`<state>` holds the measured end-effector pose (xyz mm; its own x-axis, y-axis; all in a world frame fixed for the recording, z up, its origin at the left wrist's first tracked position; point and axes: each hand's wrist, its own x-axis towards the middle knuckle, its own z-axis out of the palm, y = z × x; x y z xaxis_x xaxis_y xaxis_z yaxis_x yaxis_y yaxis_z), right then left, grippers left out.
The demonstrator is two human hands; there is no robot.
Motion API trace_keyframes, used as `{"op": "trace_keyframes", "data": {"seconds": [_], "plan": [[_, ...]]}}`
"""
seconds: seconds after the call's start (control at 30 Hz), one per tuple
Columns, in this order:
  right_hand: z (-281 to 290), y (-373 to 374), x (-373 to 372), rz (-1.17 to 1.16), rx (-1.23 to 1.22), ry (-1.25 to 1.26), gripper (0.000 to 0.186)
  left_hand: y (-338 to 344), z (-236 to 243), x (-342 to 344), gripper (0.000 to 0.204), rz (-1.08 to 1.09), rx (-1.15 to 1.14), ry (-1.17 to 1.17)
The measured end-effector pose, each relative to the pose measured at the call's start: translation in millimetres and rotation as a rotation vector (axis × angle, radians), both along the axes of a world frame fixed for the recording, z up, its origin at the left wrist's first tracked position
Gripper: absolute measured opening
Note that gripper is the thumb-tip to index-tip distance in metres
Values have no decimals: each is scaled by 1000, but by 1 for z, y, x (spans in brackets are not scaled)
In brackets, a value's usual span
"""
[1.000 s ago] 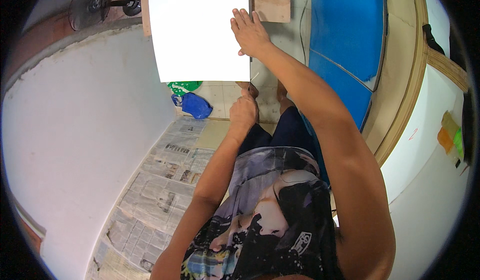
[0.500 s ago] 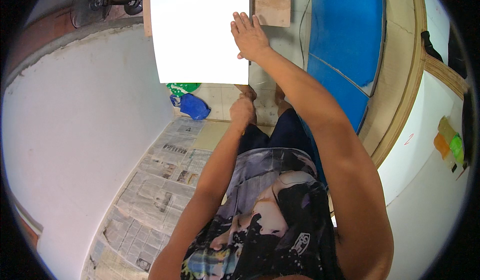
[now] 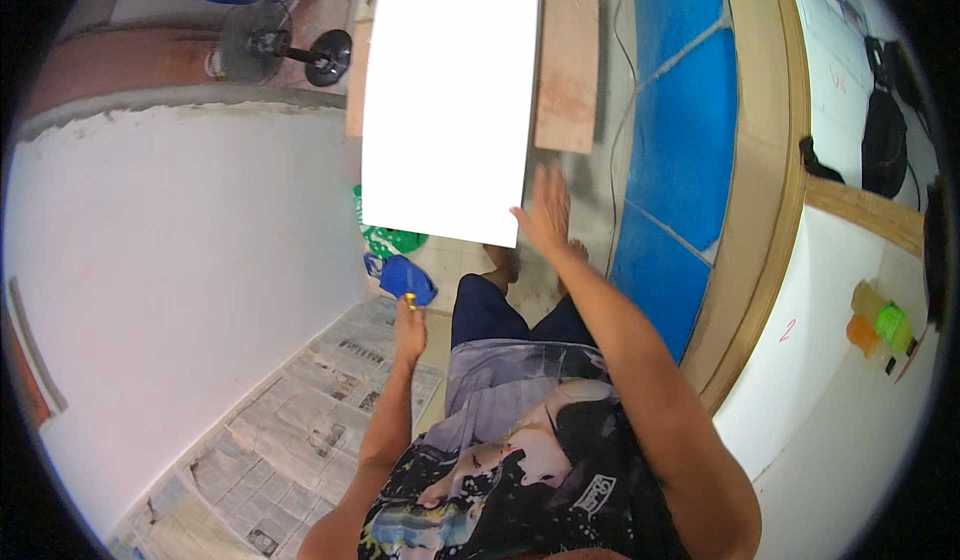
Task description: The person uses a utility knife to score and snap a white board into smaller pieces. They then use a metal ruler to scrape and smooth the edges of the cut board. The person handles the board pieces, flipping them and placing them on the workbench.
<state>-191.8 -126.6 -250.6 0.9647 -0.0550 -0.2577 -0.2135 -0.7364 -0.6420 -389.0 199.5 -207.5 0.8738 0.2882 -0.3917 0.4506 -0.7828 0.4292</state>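
Right hand (image 3: pixel 545 210), fingers extended and slightly blurred, with nothing seen in it, is at the right edge of a smooth, white rectangular panel (image 3: pixel 450 100); whether its thumb touches is unclear. Left hand (image 3: pixel 409 334), nearer the body and apart from the panel, grips a small yellow object (image 3: pixel 410 301). The panel appears to rest on light-brown wooden boards (image 3: pixel 568 70), its near end jutting past them. Pressing that overhang could tip or shift it.

The white board (image 3: pixel 450 100) looks smooth — the pale plank (image 3: pixel 567 70) matt wood, the newspaper (image 3: pixel 290 420) creased paper, the shirt (image 3: pixel 530 430) soft cloth.
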Motion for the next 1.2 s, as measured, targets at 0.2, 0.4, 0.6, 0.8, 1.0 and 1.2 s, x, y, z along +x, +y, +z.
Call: {"op": "trace_keyframes", "data": {"seconds": [0.2, 0.4, 0.6, 0.8, 1.0, 1.2], "plan": [[-78, 39, -89, -279, 431, 367, 48, 70, 12, 216, 39, -157, 76, -366], [-41, 60, -46, -348, 135, 386, 38, 129, -66, 436, 51, -70, 90, -277], [-114, 51, -73, -617, 297, 158, 50, 95, -110, 536, 44, -116, 176, -472], [-35, 75, -28, -740, 181, 433, 47, 99, -90, 369, 44, -110, -173, -91], [-48, 73, -16, -751, 30, 457, 49, 94, -72, 334, 48, -172, -85, -156], [-8, 50, -28, -694, 384, 334, 62, 110, -56, 364, 59, 59, -368, 111]]}}
